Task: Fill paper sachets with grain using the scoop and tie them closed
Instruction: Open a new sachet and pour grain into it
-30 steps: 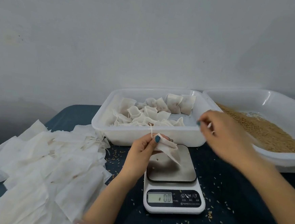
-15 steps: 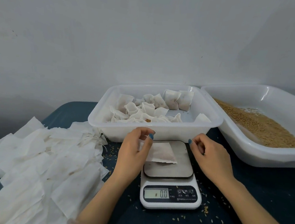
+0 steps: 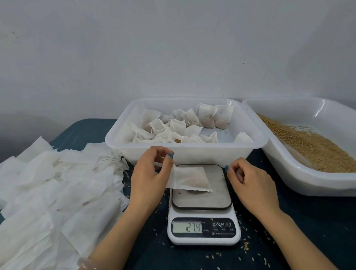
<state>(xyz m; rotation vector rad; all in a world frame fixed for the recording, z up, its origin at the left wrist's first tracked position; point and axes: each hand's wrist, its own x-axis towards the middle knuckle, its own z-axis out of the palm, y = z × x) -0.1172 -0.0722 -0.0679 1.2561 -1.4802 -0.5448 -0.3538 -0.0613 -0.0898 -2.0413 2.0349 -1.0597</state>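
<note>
On the steel plate of the scale [image 3: 215,193], flat, between both hands: the sachet [image 3: 190,178], with a little grain showing through the paper. Lies with its long side running left to right and overhangs the plate's left edge toward the left hand [image 3: 148,175]. Shows 27.4 on the display.

Left hand: the nearer one, touching the sachet's left end, palm turned inward, thumb and forefinger curled above the upper left corner. Cannot tell whether pinching the paper or only resting against it.

Right hand [image 3: 251,187]: apart from the sachet, just beside the plate's far right corner, fingers loosely curled, nothing seen in them.

Looks like the weighing step, with the tying not yet done. Probably calls for a lift from the left end, mouth kept up so as to spill nothing.

Just behind the scale, a tray [image 3: 203,156] of tied sachets. To the right, a tub [image 3: 318,184] of grain [image 3: 312,149]. To the left, a heap of empty papers [image 3: 51,188] on the bench [image 3: 183,267]. No scoop in view.
</note>
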